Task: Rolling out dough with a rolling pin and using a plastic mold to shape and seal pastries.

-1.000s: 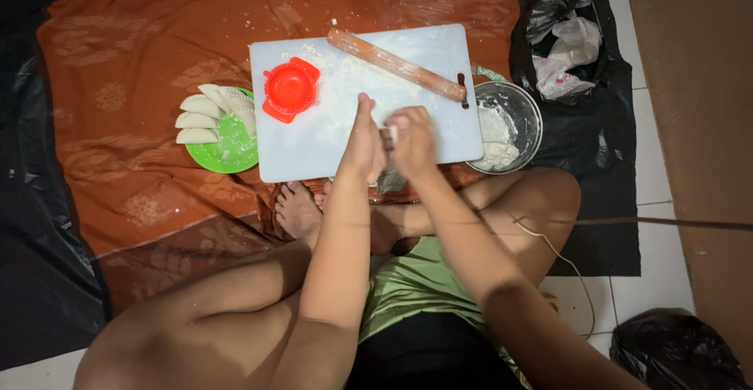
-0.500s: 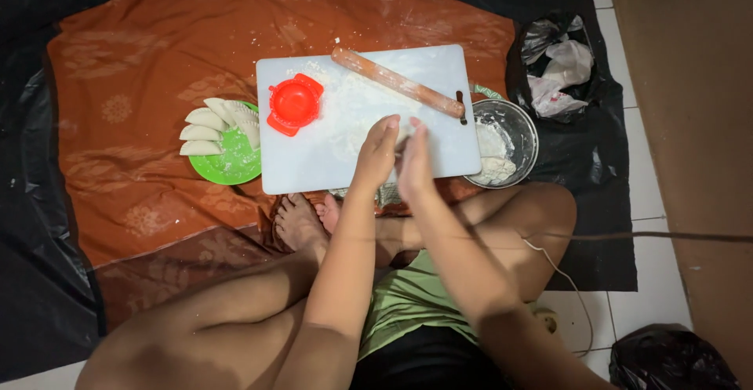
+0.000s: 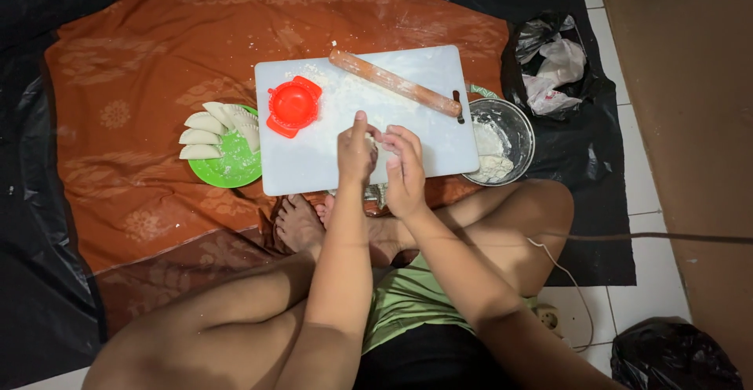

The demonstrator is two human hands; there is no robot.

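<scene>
— Where's your dough (image 3: 375,144) now?
— Pinched between both hands over the white board's (image 3: 314,163) near edge; earlier your palms pressed flat together.
— Grip?
— Left hand (image 3: 357,155) and right hand (image 3: 405,172) curl closed on it (red press (image 3: 293,105) lies untouched).

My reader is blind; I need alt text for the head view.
Seated cross-legged on an orange cloth, a person presses dough between the left hand and right hand over a white cutting board bearing a rolling pin and red dumpling press.
</scene>
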